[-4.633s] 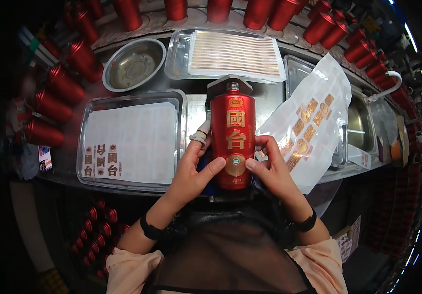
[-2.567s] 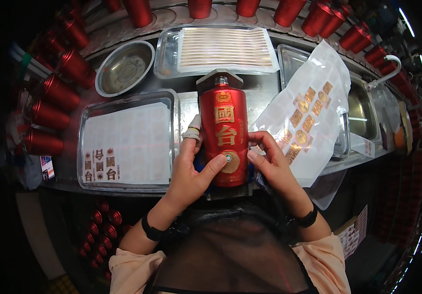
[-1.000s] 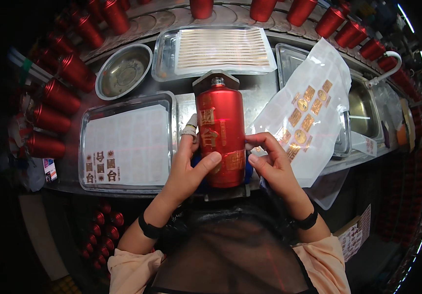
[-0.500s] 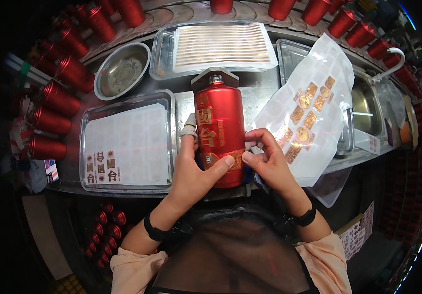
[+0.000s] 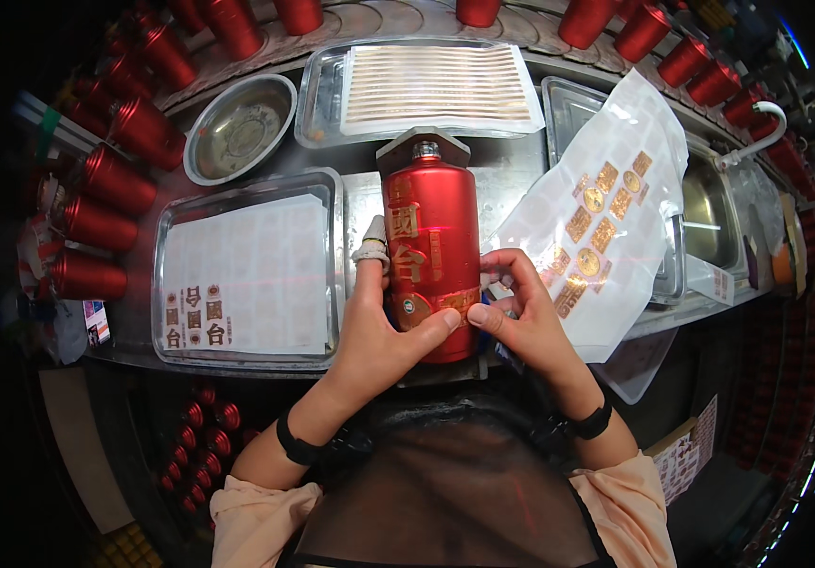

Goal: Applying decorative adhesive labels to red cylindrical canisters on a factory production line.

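Note:
A red bottle with raised gold characters lies in front of me, its neck pointing away and resting at a grey angular holder. My left hand wraps its left side, with a white wrapping on one finger and the thumb pressed on a gold label near the bottle's base. Against the lower right side, my right hand has its thumb on the label's right end and its fingers curled beside the bottle. What lies under the right fingers is partly hidden.
On the left stands a metal tray with a sticker sheet; behind it is a metal bowl. A striped sheet fills the back tray. A gold-label sheet leans right, near a sink. Red bottles line the curved conveyor.
My left thumb has slid slightly right along the label, toward the right thumb. Both hands stay on the bottle. The bottles on the far conveyor have shifted right.

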{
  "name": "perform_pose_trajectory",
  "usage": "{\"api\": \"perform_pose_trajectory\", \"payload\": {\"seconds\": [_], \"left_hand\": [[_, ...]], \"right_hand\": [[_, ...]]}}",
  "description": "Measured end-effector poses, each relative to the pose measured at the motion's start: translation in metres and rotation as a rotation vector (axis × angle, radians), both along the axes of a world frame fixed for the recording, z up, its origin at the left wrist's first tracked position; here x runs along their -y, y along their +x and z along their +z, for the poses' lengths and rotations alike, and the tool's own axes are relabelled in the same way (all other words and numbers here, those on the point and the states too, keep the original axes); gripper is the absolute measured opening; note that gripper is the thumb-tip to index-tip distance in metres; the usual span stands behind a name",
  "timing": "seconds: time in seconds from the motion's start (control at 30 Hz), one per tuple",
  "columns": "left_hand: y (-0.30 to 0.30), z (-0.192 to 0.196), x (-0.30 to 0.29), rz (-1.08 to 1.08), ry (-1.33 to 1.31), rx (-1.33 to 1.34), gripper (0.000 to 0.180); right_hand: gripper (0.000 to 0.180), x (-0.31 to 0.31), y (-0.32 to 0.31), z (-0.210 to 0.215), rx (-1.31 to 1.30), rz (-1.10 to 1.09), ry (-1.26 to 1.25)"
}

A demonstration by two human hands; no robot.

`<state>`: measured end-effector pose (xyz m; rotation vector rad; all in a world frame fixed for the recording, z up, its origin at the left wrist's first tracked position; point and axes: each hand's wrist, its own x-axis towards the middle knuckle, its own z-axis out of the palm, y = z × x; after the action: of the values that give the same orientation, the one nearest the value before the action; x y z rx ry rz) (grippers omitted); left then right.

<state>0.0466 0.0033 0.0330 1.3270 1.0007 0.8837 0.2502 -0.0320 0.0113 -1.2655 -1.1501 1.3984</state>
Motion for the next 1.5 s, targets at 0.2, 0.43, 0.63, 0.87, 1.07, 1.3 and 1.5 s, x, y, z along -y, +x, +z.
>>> {"api": "perform_pose_trajectory", "payload": {"seconds": [0.2,0.43,0.63,0.87,1.07,1.3,1.5], "left_hand": [[-0.003,0.000,0.001,-0.020,-0.037,-0.024,0.082],[-0.003,0.000,0.001,0.002,-0.019,0.062,0.084],[0.001,0.002,0.000,0.050,-0.103,0.184,0.082],[-0.003,-0.001,-0.001,-0.013,0.001,0.030,0.087],[-0.007,-0.005,0.000,-0.031,0.005,-0.018,0.087],[-0.018,0.003,-0.004,-0.089,-0.038,0.121,0.094],[-0.035,-0.009,-0.003,-0.131,0.155,0.070,0.091]], "right_hand": [[0.056,0.000,-0.001,0.002,-0.005,0.000,-0.003],[0.050,-0.001,0.001,0.006,-0.110,0.002,-0.042],[0.049,0.000,0.003,0.004,-0.154,-0.004,-0.064],[0.053,-0.002,0.001,0.006,-0.056,0.015,-0.037],[0.054,-0.002,0.001,0.005,-0.033,0.018,-0.031],[0.052,0.004,0.002,0.013,0.038,-0.033,-0.039],[0.055,0.018,-0.004,0.023,0.106,-0.061,-0.011]]}}
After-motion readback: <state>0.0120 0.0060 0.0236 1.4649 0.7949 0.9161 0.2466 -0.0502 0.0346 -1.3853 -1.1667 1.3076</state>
